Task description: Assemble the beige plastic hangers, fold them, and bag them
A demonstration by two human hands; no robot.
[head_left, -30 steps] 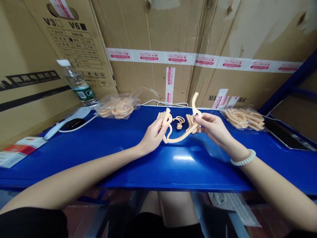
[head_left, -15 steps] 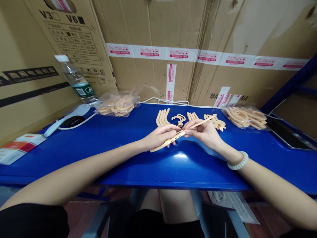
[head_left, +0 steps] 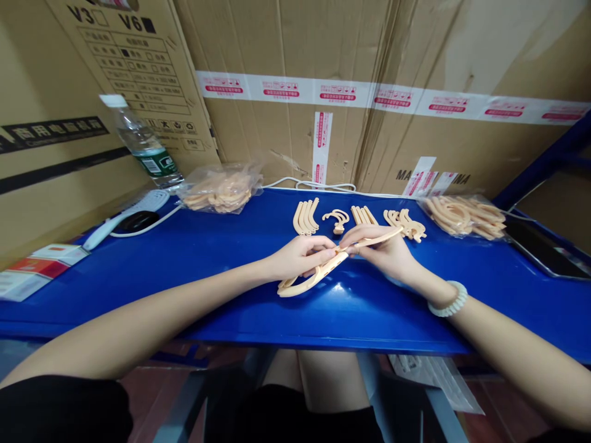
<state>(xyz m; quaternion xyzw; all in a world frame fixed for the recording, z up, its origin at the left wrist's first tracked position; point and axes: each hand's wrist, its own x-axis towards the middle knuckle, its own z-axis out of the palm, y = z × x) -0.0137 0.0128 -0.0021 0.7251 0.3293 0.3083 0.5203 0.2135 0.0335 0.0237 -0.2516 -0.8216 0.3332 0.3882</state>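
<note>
Above the blue table, my left hand is closed on a curved, slotted beige piece, whose loop hangs down to the left. My right hand pinches a long, thin beige piece that points up to the right. The two pieces meet between my fingertips; whether they are joined cannot be made out. Behind the hands lie curved beige strips, a small hook-shaped part, straight strips and a cluster of wavy pieces.
Bags of beige parts lie at back left and back right. At left are a water bottle, a brush, a black mouse and a box. A dark tablet lies right; cardboard stands behind.
The slotted piece has tilted, so its curved loop now shows more below my left hand. The thin piece has turned and shows broader across my right hand. The view has shifted slightly.
</note>
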